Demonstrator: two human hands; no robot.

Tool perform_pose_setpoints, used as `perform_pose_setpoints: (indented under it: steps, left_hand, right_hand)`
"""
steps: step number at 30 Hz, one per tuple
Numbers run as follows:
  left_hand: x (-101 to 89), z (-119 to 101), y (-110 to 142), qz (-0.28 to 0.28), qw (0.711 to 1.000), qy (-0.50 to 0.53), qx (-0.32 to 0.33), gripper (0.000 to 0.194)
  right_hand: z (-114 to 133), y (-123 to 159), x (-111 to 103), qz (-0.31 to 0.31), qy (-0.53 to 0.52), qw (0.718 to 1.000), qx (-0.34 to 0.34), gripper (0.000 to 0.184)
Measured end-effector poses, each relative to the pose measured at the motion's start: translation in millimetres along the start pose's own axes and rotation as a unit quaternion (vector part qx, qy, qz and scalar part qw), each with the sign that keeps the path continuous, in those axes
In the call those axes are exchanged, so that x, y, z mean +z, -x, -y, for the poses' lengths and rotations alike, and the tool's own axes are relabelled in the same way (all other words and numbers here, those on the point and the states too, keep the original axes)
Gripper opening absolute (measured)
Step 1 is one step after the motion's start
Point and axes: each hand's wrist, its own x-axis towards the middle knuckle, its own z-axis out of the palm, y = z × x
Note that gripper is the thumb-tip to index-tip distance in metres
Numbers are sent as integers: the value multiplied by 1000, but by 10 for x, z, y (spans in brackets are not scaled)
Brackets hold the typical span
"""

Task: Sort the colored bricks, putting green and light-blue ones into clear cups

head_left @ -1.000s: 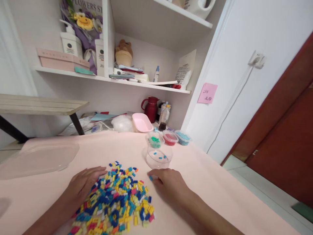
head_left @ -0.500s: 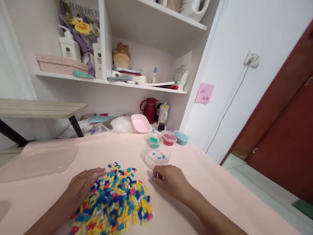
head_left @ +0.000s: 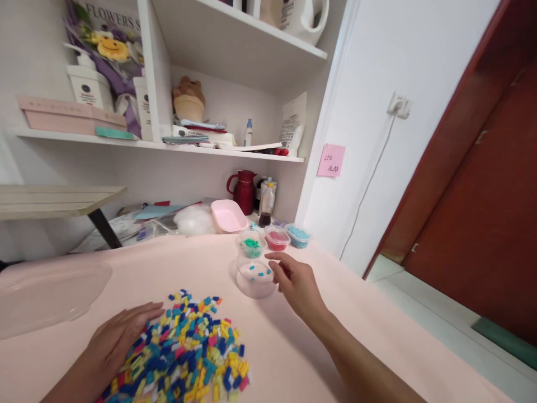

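Note:
My left hand (head_left: pixel 121 334) lies with its fingers stretched out along the left edge of a pile of small plastic building bricks (head_left: pixel 193 347) in blue, yellow, teal, pink and white. My right hand (head_left: pixel 296 280) hovers at the right rim of a round clear bowl (head_left: pixel 255 290), its index finger and thumb apart. No brick shows between those fingers. A few small blue bricks (head_left: pixel 260 274) lie on the bowl's bottom.
Behind the bowl stand clear tubs of green pieces (head_left: pixel 252 244), red pieces (head_left: pixel 277 237) and light blue pieces (head_left: pixel 297 233). A pink tray (head_left: pixel 229 216) and a dark red jug (head_left: pixel 244 193) are farther back. A clear lid (head_left: pixel 54 296) lies at left.
My right hand has moved up to the bowl's rim and its fingers have parted; the blue brick pinched in them no longer shows there. The view has swung right. My left hand stays by the pile.

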Motion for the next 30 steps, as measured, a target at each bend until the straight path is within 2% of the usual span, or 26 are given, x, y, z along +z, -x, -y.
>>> perform_pose_setpoints:
  steps: [2, 5, 8, 12, 14, 19, 24, 30]
  left_hand:
    - [-14, -18, -6, 1, 1000, -6, 0, 44]
    - [-56, -102, -22, 4, 1000, -18, -12, 47]
    - [-104, -176, -49, 34, 999, -42, -7, 50]
    - [-139, -209, -64, 35, 998, -43, -1, 51]
    - [-145, -215, -69, 39, 999, -37, 0, 50]
    - [-123, -193, -79, 47, 998, -42, -5, 51]
    - [-48, -69, -43, 37, 999, -27, -8, 51]
    - [-1, -12, -15, 29, 999, -14, -13, 51]
  right_hand:
    - [78, 60, 6, 27, -19, 999, -27, 28]
    - [147, 176, 100, 106, -17, 991, -83, 29]
    - [135, 290, 294, 186, 26, 973, -131, 41]
    - [103, 363, 549, 253, 125, 949, -141, 58]
    - [115, 361, 622, 264, 181, 937, -141, 62]
    - [168, 331, 656, 274, 236, 919, -156, 46]
    - [168, 309, 502, 256, 186, 943, -102, 29]
    - [146, 287, 326, 262, 176, 947, -54, 36]
